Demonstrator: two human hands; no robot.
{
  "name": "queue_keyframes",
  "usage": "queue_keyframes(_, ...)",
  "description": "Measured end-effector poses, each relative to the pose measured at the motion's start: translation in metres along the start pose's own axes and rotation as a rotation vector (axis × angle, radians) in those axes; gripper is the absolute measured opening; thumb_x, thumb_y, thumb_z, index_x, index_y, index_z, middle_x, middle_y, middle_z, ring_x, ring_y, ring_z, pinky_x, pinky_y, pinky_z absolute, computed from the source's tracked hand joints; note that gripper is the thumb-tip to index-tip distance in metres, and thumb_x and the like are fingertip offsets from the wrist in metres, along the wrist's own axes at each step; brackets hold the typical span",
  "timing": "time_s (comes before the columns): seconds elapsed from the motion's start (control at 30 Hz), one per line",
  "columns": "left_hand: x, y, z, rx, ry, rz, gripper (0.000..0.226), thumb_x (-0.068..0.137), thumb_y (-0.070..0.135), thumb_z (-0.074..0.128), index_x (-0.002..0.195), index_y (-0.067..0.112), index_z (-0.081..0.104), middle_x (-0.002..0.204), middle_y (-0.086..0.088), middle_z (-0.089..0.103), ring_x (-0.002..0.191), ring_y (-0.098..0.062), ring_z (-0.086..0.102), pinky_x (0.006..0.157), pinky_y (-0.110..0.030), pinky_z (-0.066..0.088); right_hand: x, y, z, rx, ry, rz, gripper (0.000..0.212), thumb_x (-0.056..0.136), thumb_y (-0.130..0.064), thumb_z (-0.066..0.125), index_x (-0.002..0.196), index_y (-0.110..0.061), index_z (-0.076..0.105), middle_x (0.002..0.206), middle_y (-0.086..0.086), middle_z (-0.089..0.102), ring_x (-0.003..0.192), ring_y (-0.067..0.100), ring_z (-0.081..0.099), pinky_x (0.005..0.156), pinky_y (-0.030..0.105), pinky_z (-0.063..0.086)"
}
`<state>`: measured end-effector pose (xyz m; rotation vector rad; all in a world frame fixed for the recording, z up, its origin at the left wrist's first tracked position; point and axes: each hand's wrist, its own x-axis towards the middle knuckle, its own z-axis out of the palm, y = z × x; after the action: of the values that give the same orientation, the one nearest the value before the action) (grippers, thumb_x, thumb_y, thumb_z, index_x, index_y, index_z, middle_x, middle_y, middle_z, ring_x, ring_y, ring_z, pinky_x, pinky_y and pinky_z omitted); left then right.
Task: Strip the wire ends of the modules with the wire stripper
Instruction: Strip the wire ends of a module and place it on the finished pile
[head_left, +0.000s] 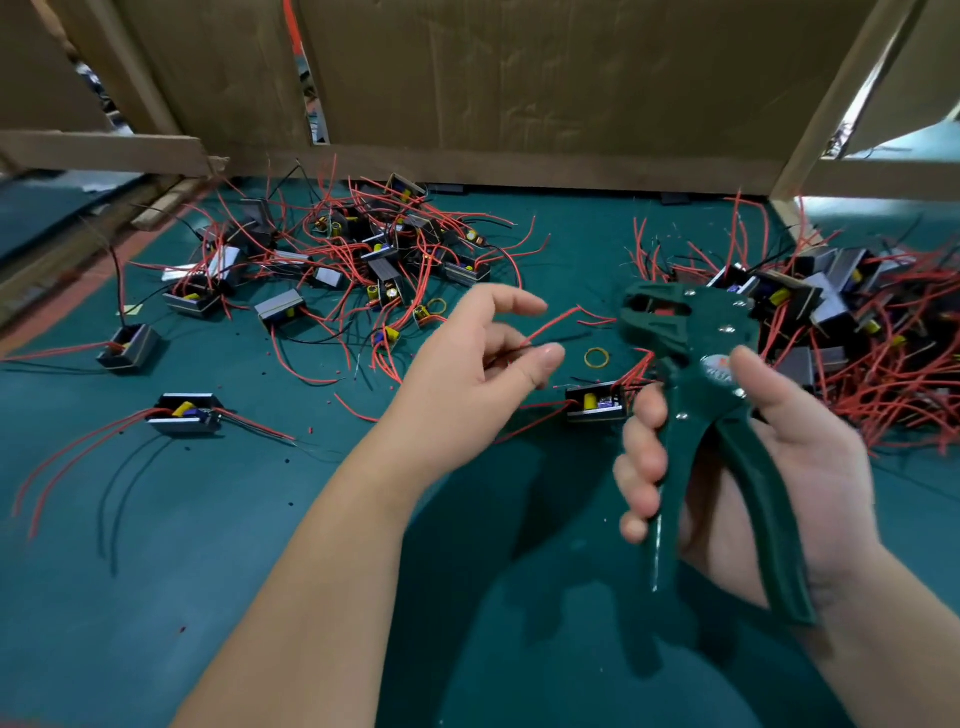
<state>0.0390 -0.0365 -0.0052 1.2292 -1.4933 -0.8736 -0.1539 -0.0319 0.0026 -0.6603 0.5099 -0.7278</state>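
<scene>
The right hand (779, 467) grips the green wire stripper (691, 374) by its spread handles, head pointing up and away. The left hand (467, 358) pinches a red wire (553, 325) between thumb and fingers. The wire's free end lies just beside the stripper's head, and whether it sits inside cannot be told. One module (595, 402) lies on the green mat (260, 519) between the hands, with more heaped in the left pile (363, 249) and the right pile (831, 312).

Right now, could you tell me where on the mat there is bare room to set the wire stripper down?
Widest bare mat: near edge, below the lone module, beside the left forearm. A smaller gap lies between the left pile and right pile, both crowded with modules and wires.
</scene>
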Motion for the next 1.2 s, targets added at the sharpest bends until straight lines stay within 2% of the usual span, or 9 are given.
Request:
queue_keyframes(0.17,0.000,0.003,-0.002,-0.108,0.077,-0.010,0.018,0.092,0.037,0.051,0.105,0.025,0.048,0.065,0.005,0.051,0.063,-0.013,0.042,0.057,-0.016,0.036,0.000,-0.005,-0.006,0.012,0.020,-0.030,0.041,0.071,-0.045,0.055,0.080,-0.005,0.062,0.071,0.019,0.057,0.061,0.036,0.060,0.062,0.049,0.056)
queue_keyframes(0.27,0.002,0.005,0.000,-0.119,0.121,-0.029,0.006,0.095,0.022,0.055,0.098,0.022,0.061,0.066,0.002,0.053,0.061,-0.009,0.044,0.055,-0.013,0.034,0.001,-0.003,-0.008,0.009,-0.023,0.022,0.042,0.076,-0.044,0.052,0.083,-0.004,0.062,0.073,0.022,0.057,0.064,0.038,0.060,0.065,0.051,0.054)
queue_keyframes(0.4,0.001,0.007,0.001,-0.147,0.142,-0.035,0.014,0.092,0.010,0.058,0.080,0.014,0.063,0.048,0.019,0.052,0.045,0.004,0.044,0.048,-0.004,0.032,0.001,0.001,-0.008,0.002,-0.117,0.122,0.041,0.075,-0.041,0.060,0.088,-0.002,0.062,0.077,0.025,0.059,0.067,0.040,0.061,0.068,0.053,0.053)
queue_keyframes(0.5,0.000,0.009,0.000,-0.177,0.143,-0.050,0.016,0.090,0.008,0.060,0.075,0.013,0.063,0.043,0.017,0.046,0.042,0.002,0.038,0.045,-0.006,0.029,0.000,0.004,-0.007,0.020,-0.211,0.179,0.043,0.072,-0.036,0.070,0.093,0.000,0.062,0.079,0.027,0.059,0.071,0.040,0.062,0.071,0.053,0.052)
queue_keyframes(0.7,-0.001,0.012,0.000,-0.144,0.117,-0.060,0.024,0.087,0.005,0.064,0.067,0.019,0.062,0.051,0.006,0.044,0.045,-0.004,0.030,0.044,-0.015,0.026,-0.001,0.005,-0.006,0.055,-0.344,0.198,0.040,0.080,-0.031,0.064,0.100,0.003,0.059,0.084,0.028,0.059,0.077,0.042,0.062,0.077,0.054,0.050)
queue_keyframes(0.77,0.000,0.012,0.000,-0.120,0.123,-0.057,0.026,0.086,0.004,0.065,0.065,0.019,0.063,0.058,-0.003,0.043,0.052,-0.009,0.029,0.046,-0.017,0.024,0.000,0.005,-0.007,0.038,-0.340,0.194,0.039,0.079,-0.031,0.065,0.099,0.002,0.060,0.083,0.027,0.059,0.076,0.041,0.062,0.077,0.054,0.050)
queue_keyframes(0.93,0.000,0.010,-0.001,-0.122,0.122,-0.065,0.029,0.085,0.001,0.065,0.064,0.020,0.063,0.056,0.008,0.050,0.056,-0.011,0.035,0.048,-0.014,0.026,0.000,0.008,-0.009,-0.071,-0.301,0.201,0.039,0.078,-0.040,0.067,0.091,-0.003,0.061,0.075,0.023,0.059,0.068,0.037,0.062,0.071,0.051,0.051)
queue_keyframes(1.07,0.000,0.010,-0.001,-0.130,0.106,-0.058,0.029,0.086,0.000,0.064,0.065,0.021,0.062,0.051,0.013,0.051,0.048,0.000,0.034,0.046,-0.011,0.027,0.000,0.008,-0.009,-0.110,-0.269,0.199,0.043,0.078,-0.047,0.068,0.087,-0.005,0.060,0.072,0.022,0.059,0.065,0.036,0.062,0.068,0.049,0.051)
queue_keyframes(1.2,-0.001,0.010,0.002,-0.101,0.105,-0.049,0.028,0.087,0.001,0.062,0.067,0.021,0.061,0.052,0.014,0.050,0.047,0.000,0.035,0.046,-0.009,0.029,-0.002,0.012,-0.007,-0.155,-0.169,0.164,0.052,0.073,-0.058,0.068,0.078,-0.007,0.060,0.064,0.020,0.056,0.056,0.032,0.060,0.061,0.044,0.051)
